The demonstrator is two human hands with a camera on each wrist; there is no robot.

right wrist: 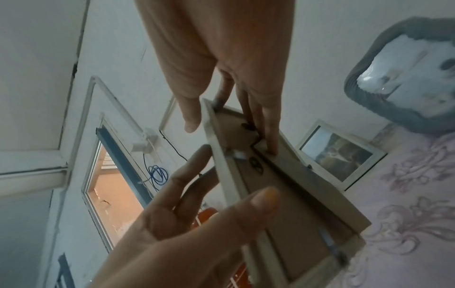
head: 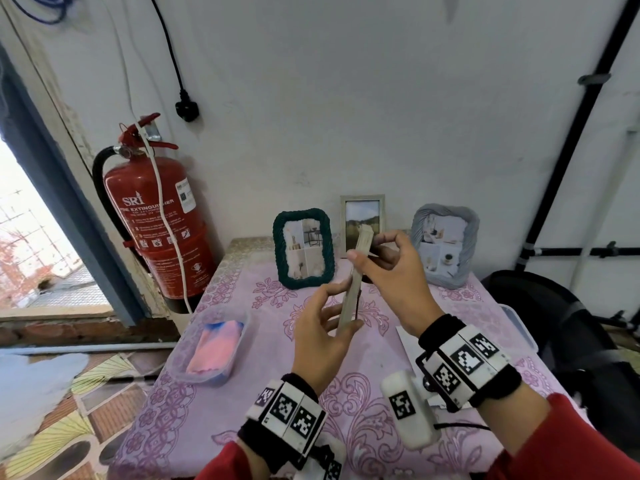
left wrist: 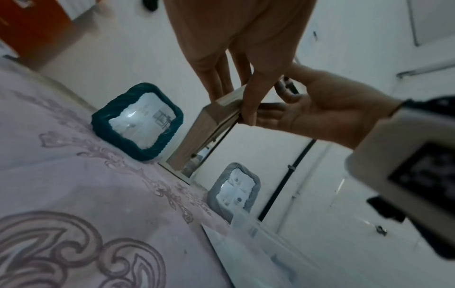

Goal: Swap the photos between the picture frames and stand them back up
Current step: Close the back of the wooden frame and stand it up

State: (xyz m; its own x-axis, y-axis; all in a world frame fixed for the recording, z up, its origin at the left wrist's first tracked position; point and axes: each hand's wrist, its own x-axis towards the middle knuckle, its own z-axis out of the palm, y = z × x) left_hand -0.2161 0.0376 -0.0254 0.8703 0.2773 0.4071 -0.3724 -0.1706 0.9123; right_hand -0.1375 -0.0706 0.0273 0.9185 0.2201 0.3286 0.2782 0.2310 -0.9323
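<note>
Left hand [head: 320, 327] grips wooden frame [head: 351, 289] lower edge; right hand [head: 388, 268] pinches top, fingers at backing. Drop risked if grip loosened during backing release.

Held frame [head: 353, 289]: pale wood, seen edge-on, centre of picture, above the counter [head: 214, 403].
Left hand [head: 323, 344]: grips the frame's lower end, thumb on the near side.
Right hand [head: 394, 271]: pinches the frame's upper part.
Green frame [head: 304, 249]: upright, centre, at the counter's far edge.
White frame [head: 362, 220]: upright behind the hands, against the wall.
Grey frame [head: 445, 244]: upright, right of centre.
Tub [head: 211, 344]: clear, left of centre, pink cloth inside.
Extinguisher [head: 156, 216]: red, left, by the wall.
</note>
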